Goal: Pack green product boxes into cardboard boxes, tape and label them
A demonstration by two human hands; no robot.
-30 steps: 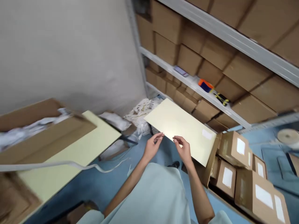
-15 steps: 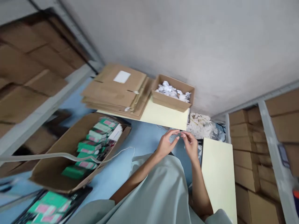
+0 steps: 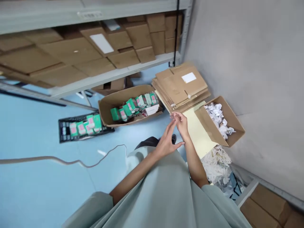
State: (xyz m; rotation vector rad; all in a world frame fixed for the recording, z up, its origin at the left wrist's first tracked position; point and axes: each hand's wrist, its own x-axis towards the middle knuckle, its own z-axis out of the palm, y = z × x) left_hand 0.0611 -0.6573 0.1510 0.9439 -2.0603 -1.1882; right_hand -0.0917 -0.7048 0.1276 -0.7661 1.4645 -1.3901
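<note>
My left hand [image 3: 167,142] is in front of my body with its fingers stretched and the thumb apart, and nothing shows in it. My right hand [image 3: 181,124] touches the left one at the fingertips; its fingers are bent together, and whatever they might hold is too small to make out. Just beyond the hands lies a stack of flattened cardboard [image 3: 180,85] on a pale yellow tabletop [image 3: 199,134]. Right of it stands an open carton [image 3: 234,122] with crumpled white paper. To the left, a long open carton [image 3: 108,106] holds green and pink small boxes.
A black crate [image 3: 63,136] with more green boxes stands on the blue floor at left. A shelf [image 3: 118,72] full of cardboard boxes crosses the upper left. A pale cable [image 3: 57,160] hangs at left. Shredded paper [image 3: 217,164] is heaped below the table's right end.
The view has swung left, bringing the shelf and crate further in. My hands, apart before with curled fingers, now touch, and the left fingers have straightened.
</note>
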